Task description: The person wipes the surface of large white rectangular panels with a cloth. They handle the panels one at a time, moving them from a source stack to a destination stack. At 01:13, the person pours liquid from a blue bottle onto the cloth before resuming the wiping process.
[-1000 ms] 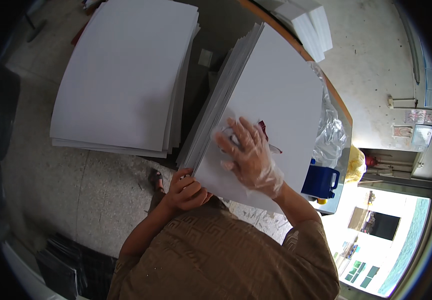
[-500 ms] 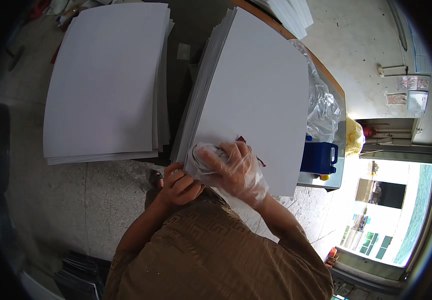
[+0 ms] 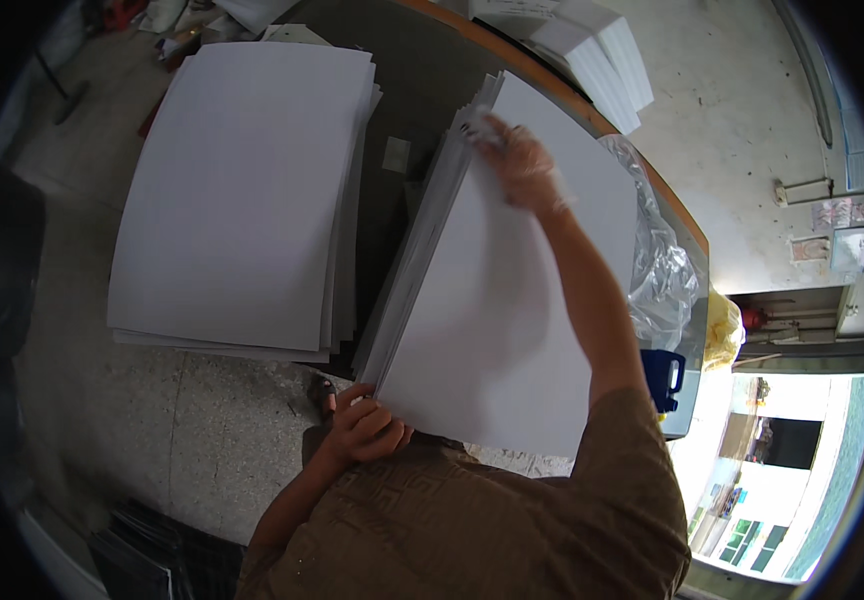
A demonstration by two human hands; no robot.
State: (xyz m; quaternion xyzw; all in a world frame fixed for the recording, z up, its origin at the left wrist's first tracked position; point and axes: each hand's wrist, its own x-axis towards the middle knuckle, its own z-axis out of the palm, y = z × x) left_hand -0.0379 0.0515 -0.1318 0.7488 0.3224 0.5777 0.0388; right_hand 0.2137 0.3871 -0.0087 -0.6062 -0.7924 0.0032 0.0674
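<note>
Head view shows the right hand [image 3: 520, 165], in a thin clear plastic glove, at the far left corner of the right stack of sheets [image 3: 497, 290]. Half a second ago it lay at the near edge beside the left hand; it has since run up the length of the top sheet, arm stretched out over it. Its fingers curl round the far corner, pinching a sheet edge, though how many sheets it has I cannot tell. That reach looks like getting hold of the top sheet at both ends so it can be lifted or peeled off.

Bare left hand [image 3: 367, 428] has stayed put at the near left corner, fingers bent and closed on the stack's edge.

Both stacks are large white rectangular sheets, matt and smooth, thin and slightly springy, their edges fanned unevenly. Left stack of sheets [image 3: 242, 190] lies flat, well apart from the hands. They rest on a dark table [image 3: 422, 90] with an orange rim. Right of the arm sit a crumpled clear plastic bag [image 3: 664, 270] and a glossy blue mug [image 3: 664, 378].
</note>
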